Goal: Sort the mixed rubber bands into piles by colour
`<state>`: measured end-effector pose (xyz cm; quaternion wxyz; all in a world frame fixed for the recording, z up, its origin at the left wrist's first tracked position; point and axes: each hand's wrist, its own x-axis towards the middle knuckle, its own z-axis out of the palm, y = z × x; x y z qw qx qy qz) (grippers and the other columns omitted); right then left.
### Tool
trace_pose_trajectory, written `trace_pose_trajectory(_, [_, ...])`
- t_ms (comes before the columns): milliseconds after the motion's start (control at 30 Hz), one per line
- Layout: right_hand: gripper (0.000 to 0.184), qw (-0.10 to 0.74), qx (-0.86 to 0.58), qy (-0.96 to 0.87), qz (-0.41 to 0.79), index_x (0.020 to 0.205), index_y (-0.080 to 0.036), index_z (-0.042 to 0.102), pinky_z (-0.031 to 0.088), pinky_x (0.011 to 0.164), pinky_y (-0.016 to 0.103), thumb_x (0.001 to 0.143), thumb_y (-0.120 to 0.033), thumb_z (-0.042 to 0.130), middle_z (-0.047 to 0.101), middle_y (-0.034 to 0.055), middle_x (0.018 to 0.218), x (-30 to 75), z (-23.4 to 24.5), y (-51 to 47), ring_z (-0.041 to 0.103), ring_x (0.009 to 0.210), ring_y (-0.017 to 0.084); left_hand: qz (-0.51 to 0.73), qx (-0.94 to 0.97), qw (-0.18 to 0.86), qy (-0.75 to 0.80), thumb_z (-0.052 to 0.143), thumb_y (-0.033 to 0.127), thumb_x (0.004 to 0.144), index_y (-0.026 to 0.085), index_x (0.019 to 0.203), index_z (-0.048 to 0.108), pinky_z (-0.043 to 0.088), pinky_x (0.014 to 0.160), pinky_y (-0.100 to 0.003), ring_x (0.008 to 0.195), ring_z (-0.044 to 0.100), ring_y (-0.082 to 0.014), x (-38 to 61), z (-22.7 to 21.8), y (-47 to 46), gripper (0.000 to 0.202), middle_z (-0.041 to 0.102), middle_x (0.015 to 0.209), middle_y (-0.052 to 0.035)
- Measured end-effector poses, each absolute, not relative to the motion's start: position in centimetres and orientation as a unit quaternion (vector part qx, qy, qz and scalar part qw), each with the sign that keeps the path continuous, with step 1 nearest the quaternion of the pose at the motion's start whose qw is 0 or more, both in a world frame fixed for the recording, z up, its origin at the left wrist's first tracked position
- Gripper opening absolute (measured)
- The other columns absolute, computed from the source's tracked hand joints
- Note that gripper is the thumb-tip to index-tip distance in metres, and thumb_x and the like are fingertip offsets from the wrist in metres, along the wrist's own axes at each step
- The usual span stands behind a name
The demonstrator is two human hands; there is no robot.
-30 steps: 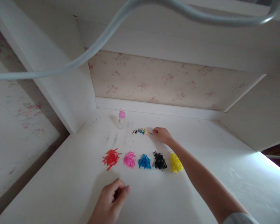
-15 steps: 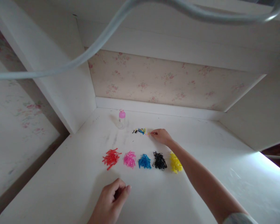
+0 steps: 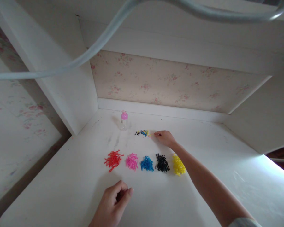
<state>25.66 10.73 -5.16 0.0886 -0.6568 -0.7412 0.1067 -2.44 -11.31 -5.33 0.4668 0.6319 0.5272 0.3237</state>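
My right hand (image 3: 165,138) reaches over the desk, fingertips pinched at the right end of a small mixed heap of rubber bands (image 3: 144,132) in black, blue and yellow. A reddish speck shows at the fingertips, too small to name. Closer in, my left hand (image 3: 113,201) is loosely curled with thumb against forefinger, and nothing shows in it. Between the hands lies a row of sorted small rubber bands: a red pile (image 3: 113,160), a pink pile (image 3: 132,161), a blue pile (image 3: 147,163), a black pile (image 3: 162,163) and a yellow pile (image 3: 178,165), partly behind my right forearm.
A clear bottle with a pink cap (image 3: 124,120) stands upright behind the piles, left of the mixed heap. White panels and a papered wall (image 3: 156,82) enclose the white desk (image 3: 73,189). A pale cable (image 3: 97,47) crosses the top of the view.
My right hand has shifted very slightly to the right, away from the mixed heap, its fingertips still pinched. My left hand and the sorted piles look the same.
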Motion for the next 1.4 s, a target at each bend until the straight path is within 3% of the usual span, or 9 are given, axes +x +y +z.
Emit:
trace_pose_trajectory(367, [0.023, 0.147, -0.652, -0.733, 0.127, 0.091, -0.025, 0.069, 0.034, 0.056, 0.02, 0.08, -0.033, 0.05, 0.069, 0.0002, 0.078, 25.6, -5.6, 10.8, 0.058, 0.066, 0.013, 0.309, 0.633, 0.474, 0.529, 0.043, 0.046, 0.087, 0.02, 0.061, 0.035, 0.024, 0.05, -0.021, 0.053, 0.031, -0.0094, -2.4, -4.9, -11.3, 0.037, 0.029, 0.055, 0.0064])
trace_pose_trajectory(867, [0.03, 0.236, -0.608, -0.725, 0.22, 0.088, -0.019, 0.069, 0.032, 0.053, 0.022, 0.08, -0.04, 0.049, 0.06, 0.0, 0.064, 24.8, -4.7, 9.5, 0.05, 0.058, 0.012, 0.305, 0.621, 0.482, 0.537, 0.042, 0.051, 0.084, 0.02, 0.06, 0.033, 0.025, 0.049, -0.021, 0.051, 0.031, -0.0096, -1.8, -4.3, -10.7, 0.04, 0.028, 0.054, 0.0067])
trace_pose_trajectory(1100, [0.035, 0.279, -0.564, -0.717, 0.299, 0.09, -0.019, 0.066, 0.029, 0.049, 0.02, 0.083, -0.047, 0.046, 0.054, -0.0025, 0.064, 22.5, -2.6, 5.7, 0.04, 0.052, 0.008, 0.33, 0.701, 0.381, 0.504, 0.043, 0.042, 0.088, 0.019, 0.073, 0.055, 0.037, 0.057, -0.021, 0.061, 0.049, -0.0125, -0.1, -0.3, -5.5, 0.03, 0.053, 0.063, 0.002])
trace_pose_trajectory(1233, [0.034, 0.305, -0.532, -0.701, 0.362, 0.09, -0.018, 0.062, 0.028, 0.046, 0.019, 0.085, -0.047, 0.045, 0.048, -0.004, 0.063, 21.1, -1.5, 3.3, 0.035, 0.048, 0.006, 0.387, 0.694, 0.351, 0.495, 0.048, 0.039, 0.084, 0.018, 0.096, 0.063, 0.043, 0.067, -0.025, 0.071, 0.058, -0.0149, 1.2, 0.3, -1.5, 0.028, 0.066, 0.093, -0.0057])
trace_pose_trajectory(1300, [0.032, 0.323, -0.507, -0.687, 0.408, 0.088, -0.018, 0.061, 0.026, 0.045, 0.019, 0.084, -0.047, 0.048, 0.043, -0.005, 0.061, 20.5, -1.1, 2.3, 0.032, 0.048, 0.006, 0.395, 0.685, 0.358, 0.496, 0.047, 0.041, 0.085, 0.017, 0.106, 0.061, 0.045, 0.064, -0.025, 0.066, 0.059, -0.0137, 1.7, 0.0, -0.5, 0.034, 0.065, 0.104, -0.0087])
trace_pose_trajectory(1400, [0.029, 0.339, -0.478, -0.683, 0.436, 0.084, -0.018, 0.059, 0.025, 0.045, 0.018, 0.084, -0.046, 0.05, 0.039, -0.0054, 0.061, 19.7, -0.8, 1.3, 0.031, 0.049, 0.006, 0.39, 0.675, 0.386, 0.493, 0.043, 0.047, 0.086, 0.016, 0.108, 0.061, 0.044, 0.051, -0.023, 0.051, 0.058, -0.011, 2.1, -0.5, -0.3, 0.041, 0.068, 0.094, -0.0081])
